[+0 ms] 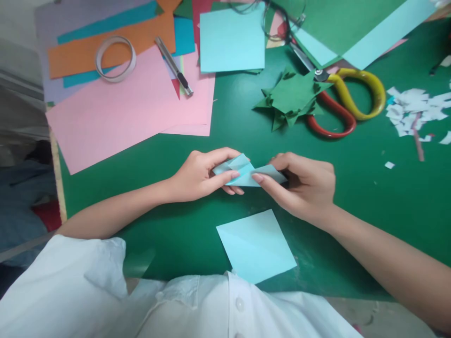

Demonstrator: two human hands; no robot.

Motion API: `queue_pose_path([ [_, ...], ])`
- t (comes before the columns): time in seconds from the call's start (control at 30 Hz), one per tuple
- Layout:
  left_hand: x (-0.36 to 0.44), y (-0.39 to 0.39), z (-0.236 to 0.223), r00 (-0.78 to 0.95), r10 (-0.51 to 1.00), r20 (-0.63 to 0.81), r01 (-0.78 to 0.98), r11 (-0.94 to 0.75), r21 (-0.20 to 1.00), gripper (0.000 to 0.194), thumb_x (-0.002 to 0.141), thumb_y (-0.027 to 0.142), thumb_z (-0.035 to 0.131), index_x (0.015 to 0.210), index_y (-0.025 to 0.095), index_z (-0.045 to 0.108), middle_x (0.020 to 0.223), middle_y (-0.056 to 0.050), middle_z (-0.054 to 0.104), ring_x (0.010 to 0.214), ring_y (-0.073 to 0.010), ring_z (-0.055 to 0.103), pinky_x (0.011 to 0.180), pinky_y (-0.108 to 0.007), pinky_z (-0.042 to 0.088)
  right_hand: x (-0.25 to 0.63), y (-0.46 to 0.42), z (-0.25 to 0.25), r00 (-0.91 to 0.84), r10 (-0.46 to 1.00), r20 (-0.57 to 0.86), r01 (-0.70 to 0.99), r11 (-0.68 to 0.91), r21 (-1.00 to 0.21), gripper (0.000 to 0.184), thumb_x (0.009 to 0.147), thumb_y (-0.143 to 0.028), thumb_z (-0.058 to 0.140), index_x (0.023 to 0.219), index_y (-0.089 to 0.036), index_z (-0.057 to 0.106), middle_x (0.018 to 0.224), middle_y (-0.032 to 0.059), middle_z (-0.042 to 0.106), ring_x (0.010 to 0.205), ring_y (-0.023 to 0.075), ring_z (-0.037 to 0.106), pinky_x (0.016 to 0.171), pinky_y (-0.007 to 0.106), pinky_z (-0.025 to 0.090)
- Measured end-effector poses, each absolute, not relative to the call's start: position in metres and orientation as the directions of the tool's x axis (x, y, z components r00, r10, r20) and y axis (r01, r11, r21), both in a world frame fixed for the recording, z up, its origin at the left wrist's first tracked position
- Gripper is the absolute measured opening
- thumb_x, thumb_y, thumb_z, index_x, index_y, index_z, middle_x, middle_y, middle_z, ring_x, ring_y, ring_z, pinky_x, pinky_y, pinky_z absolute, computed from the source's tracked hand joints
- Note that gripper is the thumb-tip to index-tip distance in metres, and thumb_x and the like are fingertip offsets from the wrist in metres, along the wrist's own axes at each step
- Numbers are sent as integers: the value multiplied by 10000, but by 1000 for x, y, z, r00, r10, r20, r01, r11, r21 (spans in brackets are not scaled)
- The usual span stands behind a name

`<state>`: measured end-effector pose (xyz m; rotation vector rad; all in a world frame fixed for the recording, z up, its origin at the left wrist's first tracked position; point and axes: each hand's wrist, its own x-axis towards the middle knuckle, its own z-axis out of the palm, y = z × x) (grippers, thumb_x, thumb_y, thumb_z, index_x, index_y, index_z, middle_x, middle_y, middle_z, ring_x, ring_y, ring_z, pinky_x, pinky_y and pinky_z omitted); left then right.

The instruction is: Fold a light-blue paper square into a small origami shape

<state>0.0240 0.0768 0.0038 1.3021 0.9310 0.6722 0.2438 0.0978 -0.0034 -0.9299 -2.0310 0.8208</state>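
Observation:
Between my two hands is a folded piece of light blue paper (243,172), held just above the green table. My left hand (204,176) grips its left end, thumb on top and fingers behind and beneath. At the right end, my right hand (305,183) pinches the paper with its thumb on the near face; its other fingers are curled and partly hidden. A flat light blue paper square (257,246) lies between my hands and my body, with faint crease lines on it.
Beyond my hands lie a green folded-paper star (292,96), scissors (340,94) with yellow and red handles, and a stack of light blue squares (232,40). Pink sheets (130,108), a tape roll (115,58) and a cutter knife (174,65) are at left. White paper scraps (416,108) lie right.

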Motion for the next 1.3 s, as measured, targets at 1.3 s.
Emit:
queue_pose_path([
  [1.3, 24, 77, 3, 604, 792, -89, 158, -10, 987, 132, 980, 168, 492, 1104, 121, 497, 838, -60, 765, 718, -116, 766, 647, -105, 625, 241, 101, -10, -372, 835, 405, 321, 525, -789, 289, 783, -90, 665, 693, -200, 413, 618, -40, 612, 525, 75, 578, 434, 193, 383],
])
